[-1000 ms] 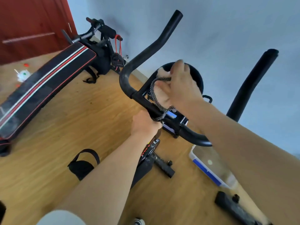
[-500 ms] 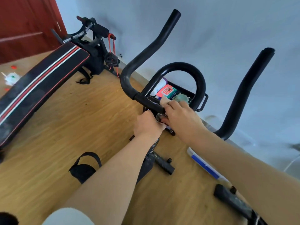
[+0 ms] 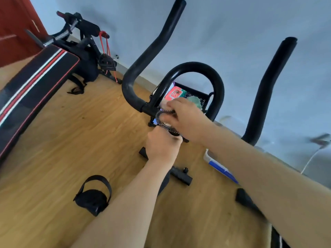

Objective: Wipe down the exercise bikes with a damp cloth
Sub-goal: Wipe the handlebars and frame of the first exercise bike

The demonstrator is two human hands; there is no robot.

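The exercise bike's black handlebar (image 3: 197,66) fills the middle of the head view, with a centre loop and two raised horns. My right hand (image 3: 186,117) grips a pale cloth with a dark mesh edge (image 3: 162,120) and holds it against the crossbar at the base of the loop. Just below it, my left hand (image 3: 161,147) is curled round the bike's centre post; the post and console are mostly hidden by both hands. The two hands nearly touch.
A black pedal with a strap (image 3: 93,196) hangs at lower left over the wooden floor. A striped sit-up bench (image 3: 32,81) lies at left by a red door (image 3: 10,24). A black basket (image 3: 197,94) with packets sits behind the handlebar, a white and blue bin (image 3: 218,165) below right.
My right hand brought the cloth down from the top of the loop to the crossbar beside my left hand. The left hand kept its grip.
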